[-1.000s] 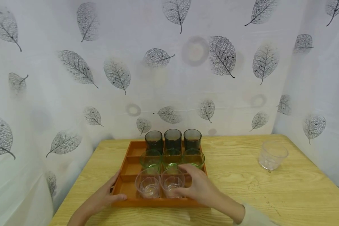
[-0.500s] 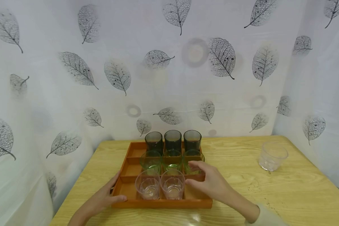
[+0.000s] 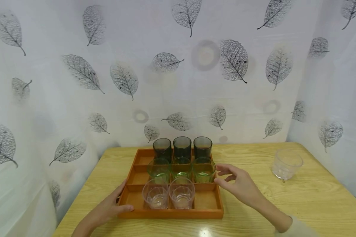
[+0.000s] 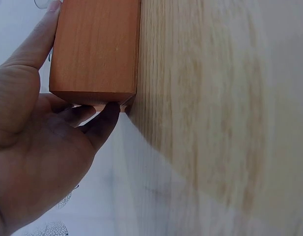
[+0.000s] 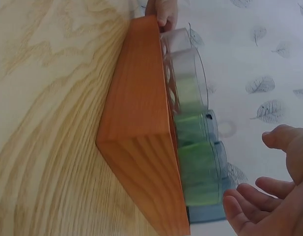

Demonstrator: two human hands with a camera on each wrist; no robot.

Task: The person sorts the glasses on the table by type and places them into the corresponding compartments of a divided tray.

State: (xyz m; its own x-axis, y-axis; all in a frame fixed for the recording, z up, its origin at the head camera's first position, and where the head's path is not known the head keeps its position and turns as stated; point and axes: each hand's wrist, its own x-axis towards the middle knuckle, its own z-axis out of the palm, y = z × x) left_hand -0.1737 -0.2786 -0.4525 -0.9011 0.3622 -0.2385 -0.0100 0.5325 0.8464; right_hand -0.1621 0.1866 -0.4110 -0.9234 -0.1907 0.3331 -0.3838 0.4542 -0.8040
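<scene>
A divided wooden tray stands on the table. My left hand holds its front left corner, thumb on the front edge and fingers against the side, as the left wrist view shows. Two clear glasses occupy the front row, whose right compartment is bare. Behind them sit green glasses, then dark grey glasses at the back. Just beyond the tray's right wall, near the rightmost green glass, my right hand hovers with loosely bent fingers and nothing between them.
Another clear glass stands apart on the right of the wood-grain table. A white curtain printed with leaves encloses the table's back and sides. The tray's left column holds no glasses.
My right hand has let go of the clear glass in the front row and moved right, past the tray's right wall. The left hand has stayed on the tray corner.
</scene>
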